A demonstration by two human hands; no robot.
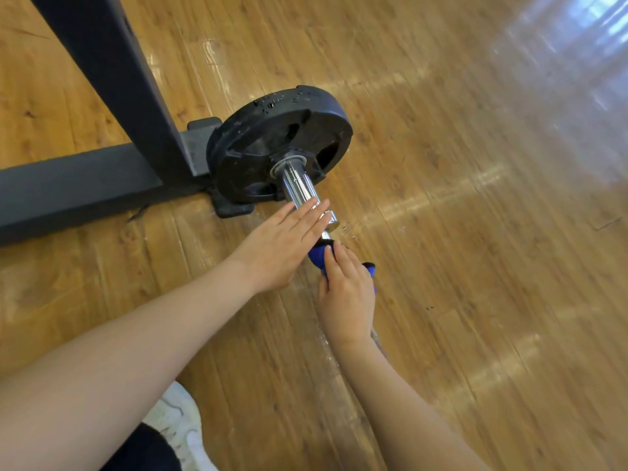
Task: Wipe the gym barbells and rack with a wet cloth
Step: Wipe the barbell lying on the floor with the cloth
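Right now my right hand is curled around the blue cloth, which wraps the thin part of the barbell, and my left hand lies flat with fingers straight and together, its fingertips resting on the thick chrome sleeve just ahead of the cloth. The bar's long axis runs away from me, from under my right wrist up and to the left toward the black weight plate beyond both hands. So the unwiped chrome lies straight ahead of my right hand along that same line, and a push forward along the bar would, I judge, carry the cloth onto the sleeve. My left hand is the nearer one to the plate, but it sits in the cloth's path and would likely need to lift or shift first. Water beads show on the plate's upper rim. The dark rack stands to the left of my left hand, its base bar on the wooden floor, just behind the plate.
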